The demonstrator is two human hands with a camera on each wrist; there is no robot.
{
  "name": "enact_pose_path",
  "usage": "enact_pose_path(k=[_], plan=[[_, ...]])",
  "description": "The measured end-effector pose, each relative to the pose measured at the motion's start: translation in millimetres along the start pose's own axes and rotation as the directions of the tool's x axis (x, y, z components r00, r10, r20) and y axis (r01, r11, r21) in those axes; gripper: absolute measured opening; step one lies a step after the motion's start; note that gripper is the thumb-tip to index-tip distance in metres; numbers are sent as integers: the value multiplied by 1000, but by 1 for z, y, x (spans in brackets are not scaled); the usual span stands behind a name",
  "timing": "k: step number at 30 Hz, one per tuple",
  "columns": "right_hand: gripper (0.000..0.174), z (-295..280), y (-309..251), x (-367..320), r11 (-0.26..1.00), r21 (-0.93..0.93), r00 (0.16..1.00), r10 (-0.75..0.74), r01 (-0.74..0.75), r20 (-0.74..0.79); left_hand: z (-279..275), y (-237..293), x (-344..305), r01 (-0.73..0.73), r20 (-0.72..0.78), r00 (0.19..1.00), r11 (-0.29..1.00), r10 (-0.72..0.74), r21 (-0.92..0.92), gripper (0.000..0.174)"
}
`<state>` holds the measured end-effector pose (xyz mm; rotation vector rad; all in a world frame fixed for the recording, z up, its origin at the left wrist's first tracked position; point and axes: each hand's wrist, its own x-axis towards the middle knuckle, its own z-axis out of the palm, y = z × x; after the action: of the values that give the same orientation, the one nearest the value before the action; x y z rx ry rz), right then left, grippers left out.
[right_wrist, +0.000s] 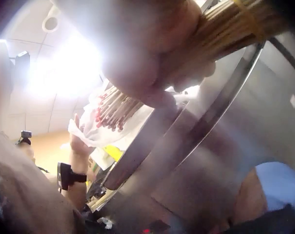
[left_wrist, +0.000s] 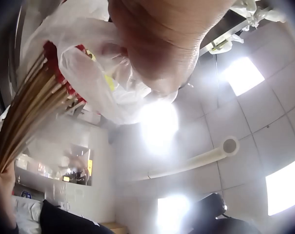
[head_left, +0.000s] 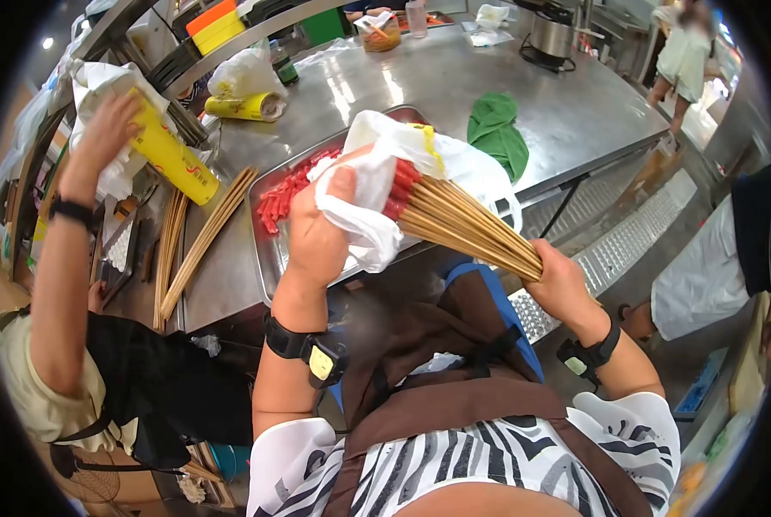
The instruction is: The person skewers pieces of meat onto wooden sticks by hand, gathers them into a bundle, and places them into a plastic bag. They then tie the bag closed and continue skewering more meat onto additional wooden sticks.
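A thick bundle of wooden skewers (head_left: 472,226) with red pieces (head_left: 403,183) on one end slants across the front of the person, over the table's edge. The right hand (head_left: 565,286) grips the bare stick ends. At the other end, the left hand (head_left: 318,233) holds a white plastic bag (head_left: 370,164) that wraps around the red pieces. In the left wrist view the bag (left_wrist: 84,63) hangs in loose folds, partly covering them. Below and behind, a metal tray (head_left: 261,258) holds more red-ended skewers (head_left: 280,202).
Two bundles of bare sticks (head_left: 203,241) lie left of the tray on the steel table (head_left: 351,82). A green cloth (head_left: 498,138) lies behind. At left, another person's hand (head_left: 110,129) touches a yellow roll (head_left: 172,155). A pot (head_left: 549,39) stands at the back right.
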<state>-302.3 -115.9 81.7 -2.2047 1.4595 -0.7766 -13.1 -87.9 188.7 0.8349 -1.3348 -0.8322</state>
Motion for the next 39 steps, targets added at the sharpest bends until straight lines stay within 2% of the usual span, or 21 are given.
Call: enact_pose_path(k=[2,4,7,8,11,12,14,15,16,17,18,20,22,25,28,29,30,32,34,35,39], plan=[[31,2,0,3,1000,12,1000,9,-9,-4,2,0,0,-57,34,998,998,55,39,33],[29,1,0,8,985,138,994,105,-106,8,1,1,-1,-317,271,927,926,258,204,29],[31,4,-6,12,980,137,989,147,-143,-24,19,15,-13,-316,414,895,889,164,331,32],[32,7,-9,13,975,163,986,158,-149,-44,27,11,-13,-439,506,832,826,226,353,29],[36,37,-2,21,925,373,990,115,-75,-84,46,26,-21,-410,578,816,712,7,570,48],[38,33,-16,22,945,314,986,131,-93,-100,46,29,-22,-407,573,819,672,-32,618,52],[38,37,-25,25,943,312,981,158,-115,-115,23,32,-25,-396,495,866,711,77,581,58],[41,35,-30,25,934,335,979,170,-125,-111,13,33,-32,-294,327,934,825,142,483,60],[41,37,-34,26,932,345,978,163,-110,-130,-4,14,-31,-355,169,934,791,313,498,62],[43,41,-39,27,924,378,976,130,-55,-177,0,2,-31,-245,-189,942,954,276,173,67],[45,44,-43,26,914,406,971,96,2,-220,3,-6,-31,-189,-353,912,978,207,87,71],[52,51,-60,24,888,457,980,49,47,-195,17,-29,-30,-6,-354,935,1000,10,11,74],[58,54,-87,21,823,553,979,-20,132,-205,34,-48,-33,49,-254,967,984,-3,174,74],[70,74,-96,12,743,605,958,-225,286,-176,52,-60,-29,161,-181,965,972,-191,-168,41],[77,52,-104,2,737,585,929,-360,339,-85,44,-49,-36,223,-256,914,917,-314,-329,29],[76,42,-105,1,715,533,881,-453,452,-139,41,-40,-39,273,-248,899,906,-360,-324,25],[70,37,-94,-2,727,560,878,-478,398,-3,36,-40,-45,299,-222,886,868,-407,-398,26],[65,29,-65,15,711,551,860,-511,437,-23,19,-53,-56,279,-119,921,841,-371,-463,28],[66,21,-57,42,828,340,878,-332,446,-345,20,-54,-60,249,-91,939,837,-332,-488,29],[72,20,-58,56,872,153,807,-345,464,-478,20,-58,-62,267,-84,933,828,-351,-494,32],[84,13,-72,104,891,-12,771,-399,454,-496,21,-60,-58,294,-17,931,779,-364,-553,34]])
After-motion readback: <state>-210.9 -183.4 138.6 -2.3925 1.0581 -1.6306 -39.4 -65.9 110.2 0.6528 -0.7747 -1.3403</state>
